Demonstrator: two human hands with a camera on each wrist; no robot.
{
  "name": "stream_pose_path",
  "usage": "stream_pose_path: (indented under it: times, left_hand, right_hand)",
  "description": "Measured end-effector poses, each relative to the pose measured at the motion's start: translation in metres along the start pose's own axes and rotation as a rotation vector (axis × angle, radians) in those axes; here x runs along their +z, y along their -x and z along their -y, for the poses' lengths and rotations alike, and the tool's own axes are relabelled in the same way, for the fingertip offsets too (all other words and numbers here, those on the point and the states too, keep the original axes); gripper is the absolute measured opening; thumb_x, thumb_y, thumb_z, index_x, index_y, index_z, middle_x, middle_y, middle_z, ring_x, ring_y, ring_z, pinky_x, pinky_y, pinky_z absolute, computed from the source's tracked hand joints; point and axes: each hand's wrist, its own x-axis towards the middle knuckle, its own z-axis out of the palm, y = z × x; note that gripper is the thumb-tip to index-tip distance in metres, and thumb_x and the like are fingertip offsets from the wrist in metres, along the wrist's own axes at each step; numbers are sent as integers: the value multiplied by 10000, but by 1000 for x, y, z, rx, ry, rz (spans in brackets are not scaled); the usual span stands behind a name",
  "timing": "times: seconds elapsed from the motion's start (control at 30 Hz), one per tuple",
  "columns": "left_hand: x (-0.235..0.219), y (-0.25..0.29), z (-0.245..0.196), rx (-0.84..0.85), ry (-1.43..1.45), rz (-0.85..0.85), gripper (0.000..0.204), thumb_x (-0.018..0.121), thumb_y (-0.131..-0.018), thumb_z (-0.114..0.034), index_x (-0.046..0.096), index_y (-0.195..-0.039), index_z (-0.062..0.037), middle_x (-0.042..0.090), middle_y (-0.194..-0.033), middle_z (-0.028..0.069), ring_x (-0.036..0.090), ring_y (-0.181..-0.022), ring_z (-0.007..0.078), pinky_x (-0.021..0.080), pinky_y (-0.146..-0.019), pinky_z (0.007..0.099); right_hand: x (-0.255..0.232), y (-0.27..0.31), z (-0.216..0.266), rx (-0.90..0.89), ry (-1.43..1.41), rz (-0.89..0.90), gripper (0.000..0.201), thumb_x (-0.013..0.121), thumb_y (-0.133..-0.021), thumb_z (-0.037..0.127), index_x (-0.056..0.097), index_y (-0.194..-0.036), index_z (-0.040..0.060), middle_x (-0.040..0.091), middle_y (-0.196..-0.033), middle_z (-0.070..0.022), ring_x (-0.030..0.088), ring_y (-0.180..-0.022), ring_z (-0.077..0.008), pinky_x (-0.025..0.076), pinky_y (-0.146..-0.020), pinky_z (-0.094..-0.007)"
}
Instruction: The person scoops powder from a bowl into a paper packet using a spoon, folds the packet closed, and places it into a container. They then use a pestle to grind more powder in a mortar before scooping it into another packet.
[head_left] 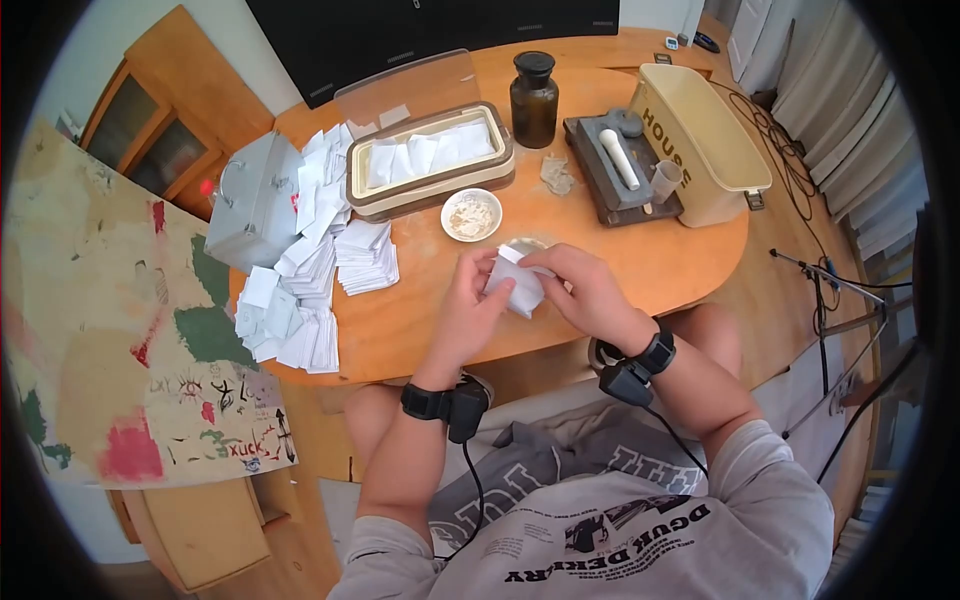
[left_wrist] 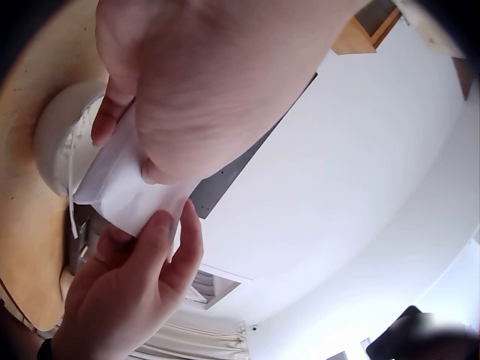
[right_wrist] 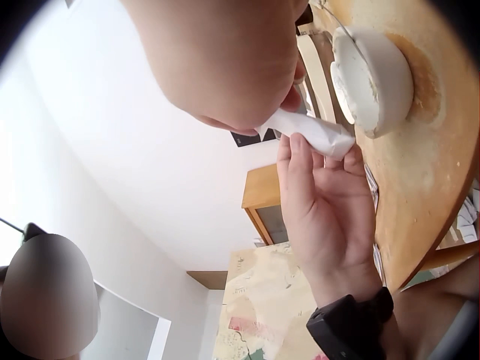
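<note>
A folded white paper packet (head_left: pixel 522 293) is held between both hands close over the table's near edge. My left hand (head_left: pixel 474 308) pinches its left side, with the thumb lying across the paper. On the other side my right hand (head_left: pixel 592 292) grips the upper right edge between thumb and fingers. In the left wrist view the paper (left_wrist: pixel 124 191) looks flat and creased; in the right wrist view its folded end (right_wrist: pixel 330 139) points toward a white bowl (right_wrist: pixel 386 82). Just beyond the hands, a bowl rim (head_left: pixel 528 242) shows, mostly hidden by them.
A white bowl with powdery residue (head_left: pixel 471 216) stands beyond the hands. Stacked paper packets (head_left: pixel 366 257) lie left, beside a metal case (head_left: pixel 252 200). Behind are a tray of packets (head_left: pixel 505 165) and a brown jar (head_left: pixel 534 105). A white pestle (head_left: pixel 619 160) and tan bin (head_left: pixel 715 205) stand right.
</note>
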Motion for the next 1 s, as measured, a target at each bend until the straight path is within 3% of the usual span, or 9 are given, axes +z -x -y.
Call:
stream_pose_path:
  times: [0.07, 0.23, 0.33, 0.4, 0.5, 0.6, 0.73, 0.87, 1.0]
  left_hand:
    - [-6, 0, -4, -19, 8, 6, 416, 604, -977, -46, 415, -1348, -34, 592, -1167, 82, 624, -988, 136, 514, -747, 267]
    - [0, 4, -18, 5, -47, -18, 416, 594, -984, -46, 407, -1355, -43, 569, -1162, 60, 618, -977, 141, 506, -749, 245]
    - [-1, 6, -7, 57, -9, 15, 457, 668, -935, -61, 427, -1323, -47, 553, -1159, 98, 610, -1065, 214, 514, -858, 315]
    - [-2, 6, -7, 413, -648, 7, 549, 750, -852, -77, 430, -1296, -44, 488, -1253, 178, 540, -1182, 326, 474, -970, 395]
    - [7, 9, -7, 435, -793, -70, 646, 830, -751, -94, 448, -1270, -60, 438, -1314, 202, 456, -1268, 350, 424, -1031, 431]
    - [14, 7, -7, 485, -850, -137, 650, 835, -736, -99, 450, -1258, -53, 454, -1282, 211, 472, -1218, 394, 395, -1047, 451]
    - [3, 0, 1, 521, -959, -153, 605, 809, -772, -97, 448, -1255, -43, 458, -1286, 220, 475, -1218, 405, 414, -1037, 460]
    - [-31, -17, -10, 444, -927, -303, 567, 806, -769, -80, 463, -1217, -16, 480, -1243, 206, 485, -1179, 381, 394, -1039, 442]
    - [-58, -24, -25, 443, -944, -333, 549, 800, -782, -90, 462, -1206, -4, 484, -1221, 186, 485, -1137, 348, 392, -1020, 414]
  right_hand:
    - [-5, 0, 2, -63, 24, 32, 247, 654, -901, 66, 647, -1146, 37, 645, -972, -131, 656, -823, -242, 538, -703, -351]
    - [-8, 0, 4, 44, -123, 158, 238, 676, -882, 105, 678, -1101, 12, 644, -1019, -118, 659, -835, -252, 556, -722, -321]
    - [-10, 0, 12, 55, -143, 126, 254, 662, -897, 125, 684, -1121, 7, 643, -1035, -132, 660, -862, -269, 555, -750, -335]
    - [-7, 0, 7, 46, -166, 86, 270, 651, -910, 138, 677, -1145, 8, 641, -1047, -140, 659, -887, -277, 552, -772, -342]
    - [-5, 2, 11, 36, -197, 62, 298, 634, -930, 163, 667, -1185, 12, 636, -1076, -154, 648, -947, -295, 542, -820, -360]
    - [-4, 3, 13, -9, -168, 62, 320, 635, -939, 188, 659, -1208, 17, 631, -1106, -158, 629, -1004, -314, 528, -864, -379]
    - [-6, 5, 6, -85, -105, 43, 338, 646, -942, 222, 658, -1213, 20, 623, -1142, -162, 608, -1046, -339, 513, -905, -403]
    - [-18, 5, 3, -67, -98, -1, 317, 647, -943, 217, 658, -1189, 17, 619, -1149, -170, 617, -1041, -342, 513, -906, -405]
    - [-43, 5, -1, 104, -148, -35, 239, 634, -937, 162, 659, -1124, 16, 616, -1119, -161, 628, -1018, -344, 519, -878, -402]
